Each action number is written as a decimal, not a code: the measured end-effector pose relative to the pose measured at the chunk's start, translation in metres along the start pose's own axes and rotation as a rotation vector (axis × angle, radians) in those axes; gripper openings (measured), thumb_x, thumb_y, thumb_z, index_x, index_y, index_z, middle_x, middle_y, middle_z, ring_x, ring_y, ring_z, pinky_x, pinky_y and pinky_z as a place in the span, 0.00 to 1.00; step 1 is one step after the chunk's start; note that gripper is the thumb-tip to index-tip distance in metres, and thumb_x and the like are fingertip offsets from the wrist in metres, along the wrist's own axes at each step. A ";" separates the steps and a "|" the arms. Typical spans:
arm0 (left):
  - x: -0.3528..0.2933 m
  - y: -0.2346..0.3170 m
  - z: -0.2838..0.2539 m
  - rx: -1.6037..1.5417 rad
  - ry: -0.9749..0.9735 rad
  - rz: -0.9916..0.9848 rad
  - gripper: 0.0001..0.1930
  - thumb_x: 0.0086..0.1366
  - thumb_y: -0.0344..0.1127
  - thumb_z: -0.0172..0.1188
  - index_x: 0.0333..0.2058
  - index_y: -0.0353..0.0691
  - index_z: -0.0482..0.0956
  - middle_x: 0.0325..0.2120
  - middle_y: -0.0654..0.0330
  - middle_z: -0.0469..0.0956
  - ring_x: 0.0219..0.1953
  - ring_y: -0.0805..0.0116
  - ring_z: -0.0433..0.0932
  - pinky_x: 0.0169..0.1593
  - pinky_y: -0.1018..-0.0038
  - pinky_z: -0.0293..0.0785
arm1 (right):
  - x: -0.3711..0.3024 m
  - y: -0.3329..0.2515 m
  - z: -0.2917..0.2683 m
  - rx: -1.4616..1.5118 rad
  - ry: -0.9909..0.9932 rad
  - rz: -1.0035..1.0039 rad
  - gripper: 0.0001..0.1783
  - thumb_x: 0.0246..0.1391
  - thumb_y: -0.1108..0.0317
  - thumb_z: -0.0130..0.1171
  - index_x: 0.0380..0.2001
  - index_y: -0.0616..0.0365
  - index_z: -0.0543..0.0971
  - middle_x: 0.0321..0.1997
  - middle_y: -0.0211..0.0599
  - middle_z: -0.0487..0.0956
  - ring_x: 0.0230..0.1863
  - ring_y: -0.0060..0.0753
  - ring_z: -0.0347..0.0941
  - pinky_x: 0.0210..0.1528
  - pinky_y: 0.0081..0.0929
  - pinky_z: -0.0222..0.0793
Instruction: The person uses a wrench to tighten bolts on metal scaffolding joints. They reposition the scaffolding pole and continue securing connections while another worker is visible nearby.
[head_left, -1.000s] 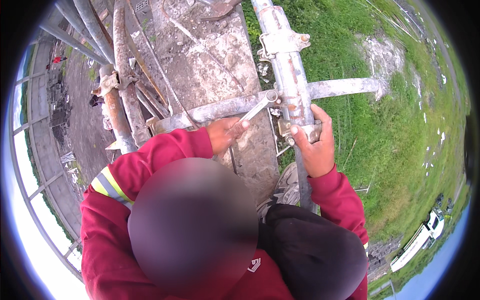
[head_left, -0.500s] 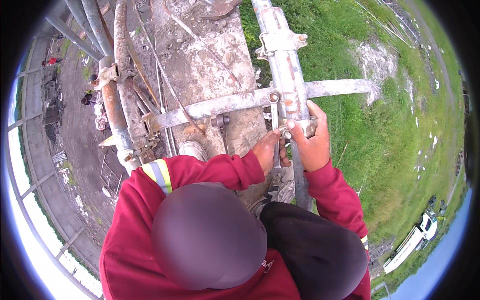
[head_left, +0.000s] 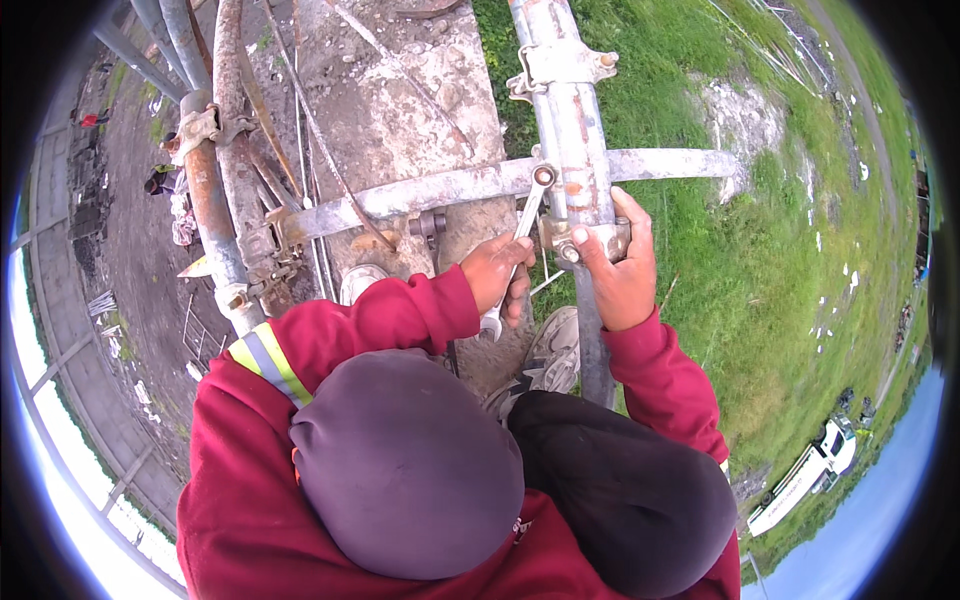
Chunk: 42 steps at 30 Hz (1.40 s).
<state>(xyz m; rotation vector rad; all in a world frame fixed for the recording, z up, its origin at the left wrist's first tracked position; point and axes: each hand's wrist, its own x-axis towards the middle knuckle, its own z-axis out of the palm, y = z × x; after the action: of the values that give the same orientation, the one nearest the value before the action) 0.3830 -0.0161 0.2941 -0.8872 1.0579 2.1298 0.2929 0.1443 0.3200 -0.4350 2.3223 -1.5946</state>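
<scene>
The left hand (head_left: 497,272) is closed around the middle of a wrench (head_left: 531,213), its ring end pointing to one o'clock, its forked end to seven. That long axis slants across a pipe (head_left: 440,190) running roughly nine to three o'clock. The ring lies just beside a thick tube (head_left: 583,130); from here I cannot tell whether it fits a bolt. At the wrench's three o'clock, the right hand (head_left: 625,283) wraps thumb and fingers around a clamp (head_left: 612,238).
</scene>
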 end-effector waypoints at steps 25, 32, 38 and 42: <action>0.005 -0.019 -0.026 -0.342 -0.412 -0.154 0.28 0.67 0.66 0.31 0.24 0.47 0.61 0.11 0.70 0.53 0.12 0.74 0.55 0.24 0.71 0.66 | 0.003 0.001 0.002 -0.068 0.013 0.061 0.31 0.49 0.69 0.65 0.55 0.64 0.65 0.50 0.41 0.70 0.51 0.30 0.67 0.55 0.28 0.63; 0.007 -0.009 -0.025 -0.175 -0.308 -0.244 0.31 0.64 0.71 0.30 0.22 0.47 0.57 0.11 0.69 0.50 0.11 0.74 0.51 0.20 0.70 0.62 | 0.005 0.002 0.001 -0.068 0.001 0.143 0.32 0.47 0.68 0.67 0.54 0.64 0.65 0.51 0.43 0.70 0.52 0.33 0.66 0.57 0.30 0.61; 0.008 0.073 -0.073 0.321 -0.423 -0.539 0.33 0.63 0.72 0.26 0.20 0.47 0.56 0.09 0.67 0.51 0.10 0.74 0.52 0.17 0.71 0.62 | 0.003 0.004 -0.002 -0.094 -0.006 0.173 0.34 0.45 0.67 0.69 0.53 0.65 0.66 0.51 0.45 0.70 0.52 0.36 0.67 0.56 0.31 0.62; 0.040 0.149 -0.097 0.913 -0.450 -0.753 0.36 0.60 0.75 0.31 0.19 0.44 0.61 0.09 0.66 0.55 0.09 0.73 0.59 0.16 0.70 0.70 | 0.002 0.005 -0.003 -0.119 -0.008 0.170 0.34 0.44 0.65 0.69 0.52 0.64 0.66 0.50 0.48 0.71 0.51 0.40 0.69 0.55 0.32 0.63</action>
<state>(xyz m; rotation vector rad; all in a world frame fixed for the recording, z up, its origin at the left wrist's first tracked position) 0.2776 -0.1639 0.2838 -0.2487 1.0561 0.9664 0.2893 0.1481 0.3163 -0.2612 2.3865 -1.3799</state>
